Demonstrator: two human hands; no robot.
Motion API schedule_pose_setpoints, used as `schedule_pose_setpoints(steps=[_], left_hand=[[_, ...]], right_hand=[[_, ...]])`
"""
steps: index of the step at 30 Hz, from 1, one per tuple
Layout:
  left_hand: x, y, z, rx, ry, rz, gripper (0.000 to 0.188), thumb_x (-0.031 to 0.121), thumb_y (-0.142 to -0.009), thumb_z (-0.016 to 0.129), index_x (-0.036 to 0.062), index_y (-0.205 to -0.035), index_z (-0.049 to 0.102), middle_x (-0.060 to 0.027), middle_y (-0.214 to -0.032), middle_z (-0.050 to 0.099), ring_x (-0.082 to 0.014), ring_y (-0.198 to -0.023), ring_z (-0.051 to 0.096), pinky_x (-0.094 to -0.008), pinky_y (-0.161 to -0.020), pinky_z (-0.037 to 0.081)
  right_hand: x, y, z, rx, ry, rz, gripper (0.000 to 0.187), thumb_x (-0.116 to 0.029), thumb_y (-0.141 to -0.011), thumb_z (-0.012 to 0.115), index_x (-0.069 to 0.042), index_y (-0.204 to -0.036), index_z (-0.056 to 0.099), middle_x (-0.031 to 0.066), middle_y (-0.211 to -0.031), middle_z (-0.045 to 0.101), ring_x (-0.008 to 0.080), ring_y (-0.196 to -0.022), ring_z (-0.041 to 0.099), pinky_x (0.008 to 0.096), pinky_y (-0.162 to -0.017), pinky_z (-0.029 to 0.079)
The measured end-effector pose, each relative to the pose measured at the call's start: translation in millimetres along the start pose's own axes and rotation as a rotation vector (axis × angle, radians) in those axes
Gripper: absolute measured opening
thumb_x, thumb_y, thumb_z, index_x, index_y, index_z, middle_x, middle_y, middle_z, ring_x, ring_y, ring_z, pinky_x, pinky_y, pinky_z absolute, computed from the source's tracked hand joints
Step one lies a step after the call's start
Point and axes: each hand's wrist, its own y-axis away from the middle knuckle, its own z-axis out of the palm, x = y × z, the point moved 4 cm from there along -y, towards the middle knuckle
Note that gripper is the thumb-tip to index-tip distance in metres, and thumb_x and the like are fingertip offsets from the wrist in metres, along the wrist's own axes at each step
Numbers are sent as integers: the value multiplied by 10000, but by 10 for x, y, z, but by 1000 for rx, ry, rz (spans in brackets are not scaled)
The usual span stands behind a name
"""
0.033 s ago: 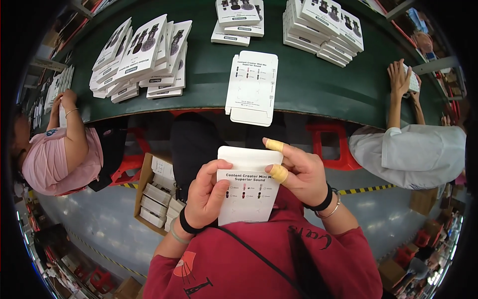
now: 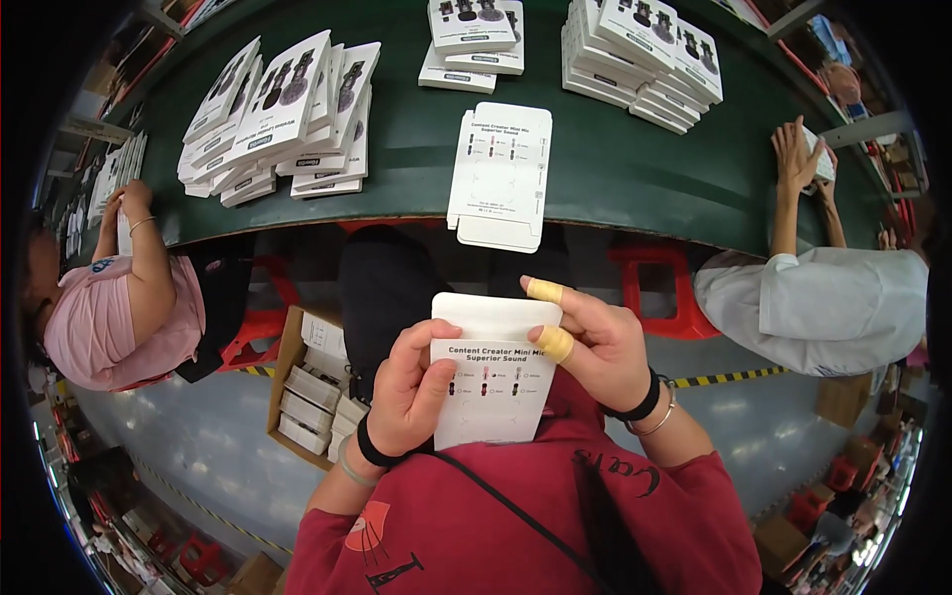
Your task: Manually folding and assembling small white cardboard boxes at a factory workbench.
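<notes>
A flat white printed carton (image 2: 486,421) is upright in front of my red shirt, its top flap standing up. My left hand (image 2: 405,392) grips its left side, thumb on the printed face and the other fingers partly hidden behind. At the upper right edge is my right hand (image 2: 600,347), with yellow tape round the thumb and index finger. The taped thumb rests on the carton's face just below the flap, while the index finger reaches along the flap's top corner. Another flattened white carton (image 2: 501,174) lies on the green table, its lower end overhanging the near edge.
Stacks of white printed boxes stand on the green table (image 2: 416,139): a left stack (image 2: 268,119), a middle stack (image 2: 476,50) and a right stack (image 2: 645,59). A cardboard box (image 2: 293,382) of white cartons sits low to my left. Co-workers sit on both sides; a red stool (image 2: 659,288) is at right.
</notes>
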Motion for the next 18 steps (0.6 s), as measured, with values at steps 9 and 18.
schedule_pose_setpoints(steps=[9, 18], left_hand=[[-1, -8, 23, 11, -42, 10, 286, 33, -1021, 530, 5, -1296, 456, -72, -942, 665, -82, -819, 616, -211, -739, 482], [20, -27, 112, 140, 253, -66, 394, 66, -1000, 604, -38, -1351, 458, -131, -1052, 698, -122, -910, 658, -228, -785, 501]], right_hand=[[196, -173, 82, -143, -709, 55, 344, -62, -969, 623, 14, -1305, 627, 120, -1117, 735, 147, -938, 710, 279, -867, 559], [-149, -45, -78, -194, 72, -460, 293, -70, -932, 664, -8, -1218, 689, 139, -1154, 731, 225, -901, 740, 282, -793, 579]])
